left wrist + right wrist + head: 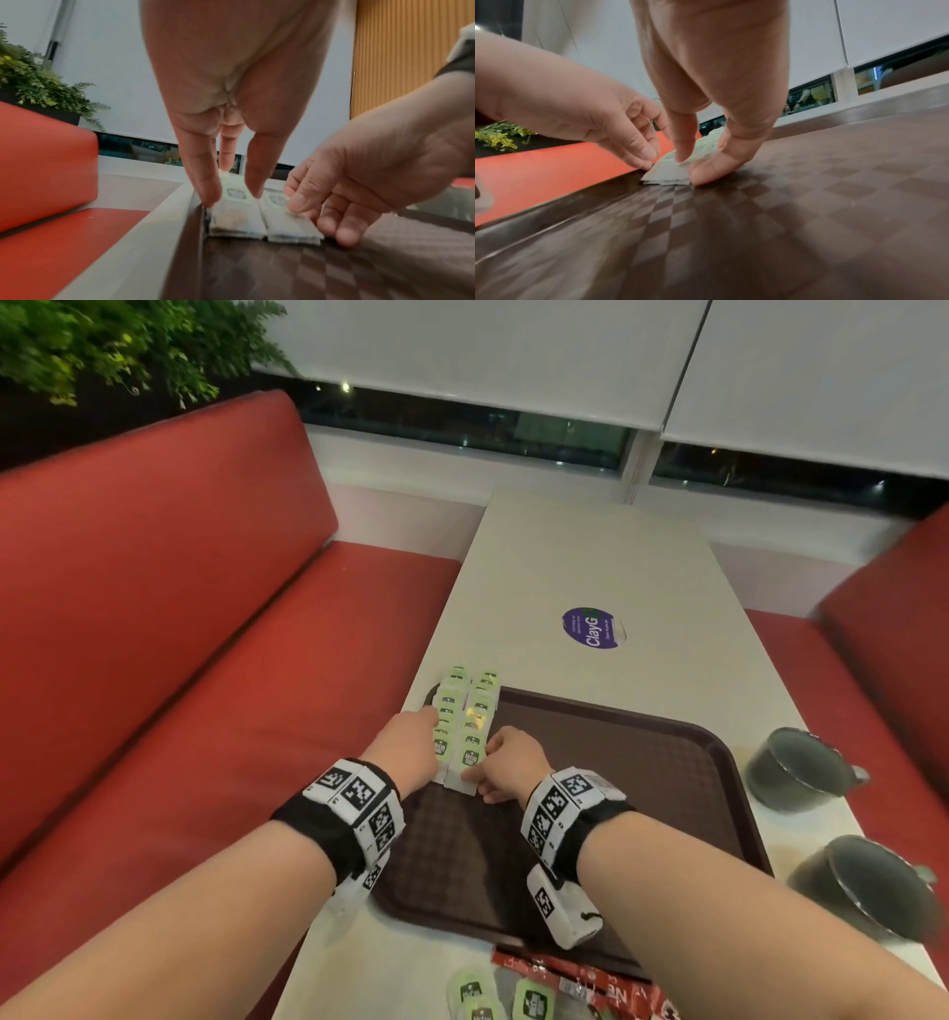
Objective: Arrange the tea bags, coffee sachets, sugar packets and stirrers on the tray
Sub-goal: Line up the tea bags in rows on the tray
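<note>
Along the tray's (642, 762) left edge I find two rows of tea bags (464, 726) lying side by side, overlapped. My left hand (405, 747), fingers straight, presses the outer row's flank; my right hand (513, 757), fingers extended, touches the inner row's near end. Loose tea bags (493, 994) and red coffee sachets (580, 978) lie on the table (590, 557) just below the tray. Two dark cups (801, 770) stand right of it.

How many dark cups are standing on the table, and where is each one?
2. One dark cup stands on the table beside the far right edge of the tray; the other cup stands nearer, right of the tray's near corner.
</note>
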`<state>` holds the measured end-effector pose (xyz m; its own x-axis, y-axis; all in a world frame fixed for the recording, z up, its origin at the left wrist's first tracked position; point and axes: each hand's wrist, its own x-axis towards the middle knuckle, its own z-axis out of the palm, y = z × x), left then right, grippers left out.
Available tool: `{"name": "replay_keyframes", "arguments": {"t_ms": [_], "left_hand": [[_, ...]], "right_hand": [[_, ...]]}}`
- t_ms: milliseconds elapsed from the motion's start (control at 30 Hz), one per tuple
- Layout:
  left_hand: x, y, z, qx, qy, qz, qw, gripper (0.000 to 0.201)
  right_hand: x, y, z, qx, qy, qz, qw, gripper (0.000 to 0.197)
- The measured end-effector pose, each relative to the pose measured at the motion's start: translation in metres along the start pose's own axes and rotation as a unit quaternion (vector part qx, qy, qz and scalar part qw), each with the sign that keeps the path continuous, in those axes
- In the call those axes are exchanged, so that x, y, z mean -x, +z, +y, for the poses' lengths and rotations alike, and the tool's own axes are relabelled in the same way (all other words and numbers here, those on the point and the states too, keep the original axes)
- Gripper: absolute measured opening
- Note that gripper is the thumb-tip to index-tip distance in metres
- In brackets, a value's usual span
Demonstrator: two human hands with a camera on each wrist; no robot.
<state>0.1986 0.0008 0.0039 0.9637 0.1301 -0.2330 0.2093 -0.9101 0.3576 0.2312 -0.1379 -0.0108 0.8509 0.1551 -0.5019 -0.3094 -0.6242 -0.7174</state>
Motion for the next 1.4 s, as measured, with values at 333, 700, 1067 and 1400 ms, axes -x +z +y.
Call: {"name": "replay_keyframes", "arguments": {"t_ms": [333,700,1067,1400], "left_hand": [[0.092,-0.035,-0.004,0.169,0.09,0.023,0.981,0.038],[0.204,0.043,0.007,0.067,0.171,-0.163,0.969,0.032],[0.237,0.084,0.05,-0.041,0.312,-0.208,0.926,0.057],[0.231,0.098,0.062,-0.033,0.279,-0.178,0.943,0.02]], "right_hand": [[0.116,-0.064,0.013,-0.04,-0.151,0.027,0.987,0.006],[0.26,-0.08,0.134,0.256,-0.122,0.057,0.957,0.016],[0.29,-0.016,0.175,0.549,-0.189,-0.018,0.814,0.046],[0.271,-0.01,0.166,0.459,-0.24,0.041,0.854,0.028]]}}
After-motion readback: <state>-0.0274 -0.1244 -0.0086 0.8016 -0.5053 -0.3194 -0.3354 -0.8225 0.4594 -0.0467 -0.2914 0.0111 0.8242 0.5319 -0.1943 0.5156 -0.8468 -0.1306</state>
